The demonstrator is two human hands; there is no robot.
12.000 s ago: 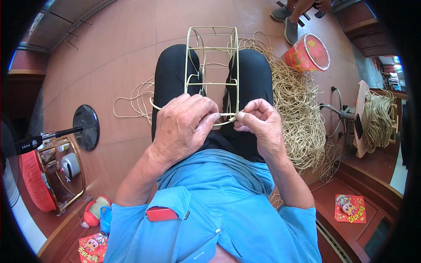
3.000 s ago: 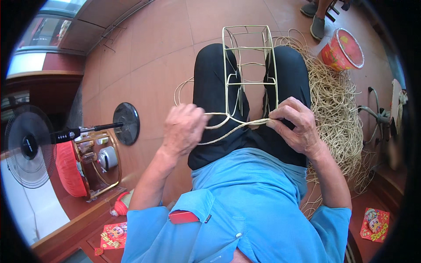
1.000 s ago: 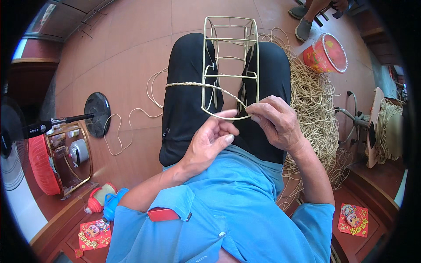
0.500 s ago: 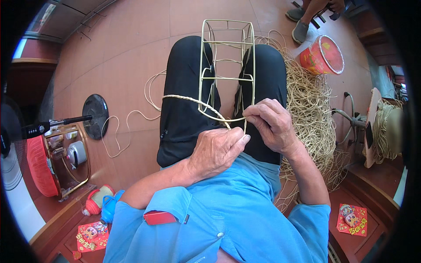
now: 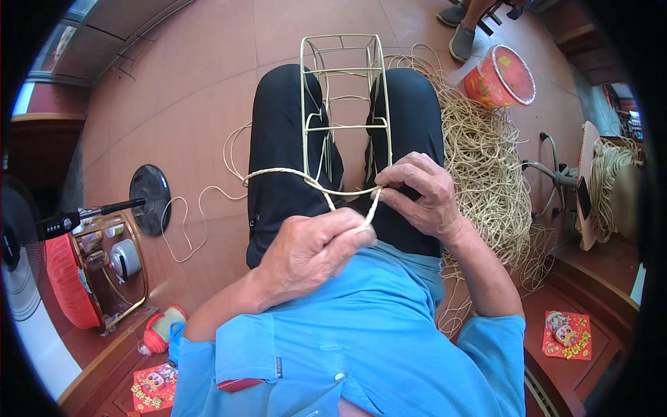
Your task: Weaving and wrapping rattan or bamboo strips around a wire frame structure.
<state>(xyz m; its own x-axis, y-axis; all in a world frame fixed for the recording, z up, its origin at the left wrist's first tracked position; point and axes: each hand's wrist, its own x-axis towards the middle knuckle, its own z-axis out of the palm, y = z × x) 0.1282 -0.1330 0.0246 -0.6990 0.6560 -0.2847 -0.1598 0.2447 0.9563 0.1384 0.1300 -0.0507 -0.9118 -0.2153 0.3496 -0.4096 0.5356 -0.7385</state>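
Note:
A pale wire frame [image 5: 344, 128] with several crossbars stands between my knees, its curved near rim facing me. My right hand [image 5: 422, 197] is closed at the rim's near right corner, thumb and fingertips pinching the frame where a cord meets it. Closer to my body, my left hand [image 5: 316, 256] is shut on the pale twisted cord [image 5: 278, 171]. A short length of it runs from my left fingers up to that corner. Another stretch leads from beside the left hand past the rim and over my left thigh. Exactly how it wraps the corner is hidden by my fingertips.
A large heap of loose cord [image 5: 486, 174] lies on the floor to the right, with a red bucket [image 5: 484, 87] beyond it. A wheeled stand holds coiled cord [image 5: 610, 184] at far right. Left are a fan's round base [image 5: 151, 192] and a red-covered stool [image 5: 69, 278]. Another person's shoe [image 5: 461, 43] shows top right.
My left hand has drawn down and left, away from the rim, with the cord stretched between it and the corner. My right hand stays at the corner. The view has shifted slightly.

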